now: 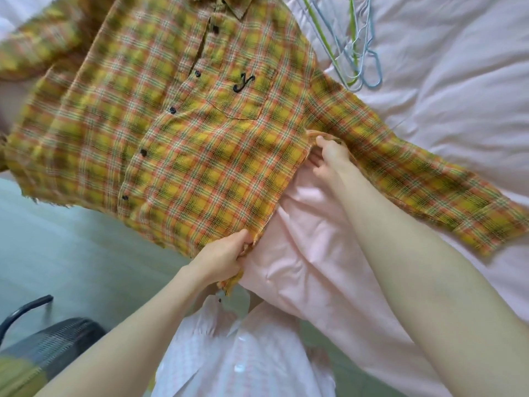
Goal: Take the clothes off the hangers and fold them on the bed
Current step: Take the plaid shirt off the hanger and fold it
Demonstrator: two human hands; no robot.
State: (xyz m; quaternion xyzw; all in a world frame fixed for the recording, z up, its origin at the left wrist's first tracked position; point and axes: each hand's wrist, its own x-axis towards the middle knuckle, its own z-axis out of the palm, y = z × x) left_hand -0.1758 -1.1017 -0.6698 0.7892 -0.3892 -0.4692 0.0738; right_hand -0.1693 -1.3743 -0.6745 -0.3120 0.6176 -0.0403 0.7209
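A yellow and orange plaid shirt with black buttons and a chest pocket lies front up across the pink bed, its left part hanging past the bed's edge. My left hand grips the shirt's bottom hem corner. My right hand pinches the side seam under the armpit, where the long sleeve stretches out to the right. No hanger is in the shirt.
Several empty wire hangers, green and light blue, lie on the bed at the top right. A black mesh chair stands at the lower left on the pale floor. I wear a pink striped shirt.
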